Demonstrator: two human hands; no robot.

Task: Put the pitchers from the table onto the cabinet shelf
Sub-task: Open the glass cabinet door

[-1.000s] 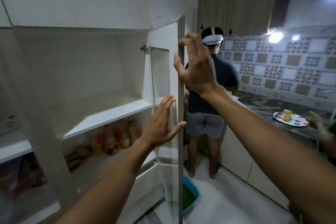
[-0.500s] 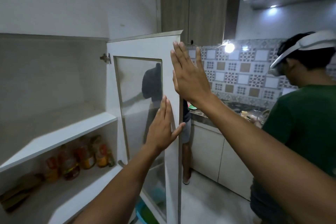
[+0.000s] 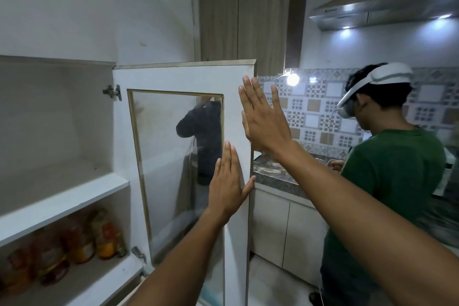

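Our left hand (image 3: 227, 187) lies flat and open against the white cabinet door with its brass-framed glass pane (image 3: 173, 169), fingers together and pointing up, the thumb hooked round the door's free edge; it grips nothing. Our right hand (image 3: 264, 120) is higher on that same edge, also spread wide and empty, palm toward the door, and we cannot tell whether it touches the panel or hovers just off it.

To the left of the door the cabinet stands open. Its white upper shelf (image 3: 64, 202) is bare, and we judge this to be where the pitchers should go. Below that shelf sits a row of blurred orange-and-red labelled bottles (image 3: 82, 238). To the right of the door runs a dark marbled stone countertop (image 3: 275, 174), and beyond it a person in a green shirt wearing a white headset (image 3: 387, 166) faces the counter.

No pitchers and no table are in view, so they must lie somewhere outside the frame. We cannot see what they are made of; we would treat them as possibly fragile and heavy if filled, taking each by the handle with the other hand under the base. The glazed door itself looks light but breakable, so we should press on its frame, not the glass
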